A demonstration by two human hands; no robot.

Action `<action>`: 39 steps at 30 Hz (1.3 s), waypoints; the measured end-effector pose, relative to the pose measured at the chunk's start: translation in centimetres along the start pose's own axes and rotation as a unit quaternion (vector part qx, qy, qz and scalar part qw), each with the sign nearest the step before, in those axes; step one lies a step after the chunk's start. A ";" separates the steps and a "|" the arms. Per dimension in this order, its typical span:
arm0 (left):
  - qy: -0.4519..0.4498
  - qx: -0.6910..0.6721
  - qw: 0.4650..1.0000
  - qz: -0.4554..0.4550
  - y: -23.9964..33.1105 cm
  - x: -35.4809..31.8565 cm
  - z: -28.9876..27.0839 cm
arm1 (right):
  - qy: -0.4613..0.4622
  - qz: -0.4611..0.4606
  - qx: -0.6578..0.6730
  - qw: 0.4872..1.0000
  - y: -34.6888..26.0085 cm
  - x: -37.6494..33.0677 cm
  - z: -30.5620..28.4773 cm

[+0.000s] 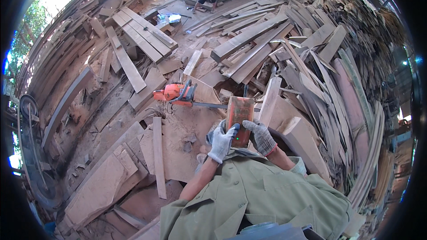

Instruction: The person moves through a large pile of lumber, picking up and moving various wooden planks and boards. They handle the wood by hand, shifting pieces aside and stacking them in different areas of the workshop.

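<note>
The box (240, 112) is just right of the chainsaw (177, 94) from where I watch, with the gloved left hand (222, 140) and right hand (260, 138) both clamped on its lower part.

Case, one (240, 112): rectangular, orange-brown, surface worn; small bright green spot toward near end; held up, long sides running near to far, slightly right of centre.
</note>
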State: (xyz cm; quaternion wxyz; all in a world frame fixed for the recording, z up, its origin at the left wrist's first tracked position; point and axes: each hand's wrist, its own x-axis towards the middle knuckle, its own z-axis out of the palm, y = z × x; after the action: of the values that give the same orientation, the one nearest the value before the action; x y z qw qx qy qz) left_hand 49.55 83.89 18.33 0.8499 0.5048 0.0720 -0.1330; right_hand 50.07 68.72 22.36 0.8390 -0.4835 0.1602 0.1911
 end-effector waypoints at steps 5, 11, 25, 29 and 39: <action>0.002 -0.006 1.000 0.001 0.0 0.0 0.1 | -0.008 -0.010 0.003 1.000 -0.1 -0.2 0.1; 0.004 0.016 1.000 0.009 -0.1 0.2 0.0 | -0.002 -0.006 -0.023 1.000 -0.1 -0.1 -0.1; 0.001 0.015 1.000 0.021 0.4 0.1 0.0 | 0.013 -0.005 -0.024 1.000 0.1 0.1 -0.1; 0.006 0.040 0.999 0.025 0.3 0.1 -0.2 | 0.004 -0.012 -0.019 1.000 0.2 0.2 0.0; 0.005 0.030 0.999 0.015 0.6 -0.1 -0.4 | 0.009 0.004 -0.027 1.000 0.4 0.5 0.2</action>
State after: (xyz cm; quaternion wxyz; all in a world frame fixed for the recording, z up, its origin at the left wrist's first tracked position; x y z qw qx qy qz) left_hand 49.63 84.54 18.67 0.8360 0.5316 0.0651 -0.1196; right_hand 50.32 69.16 21.93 0.8236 -0.5069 0.1647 0.1939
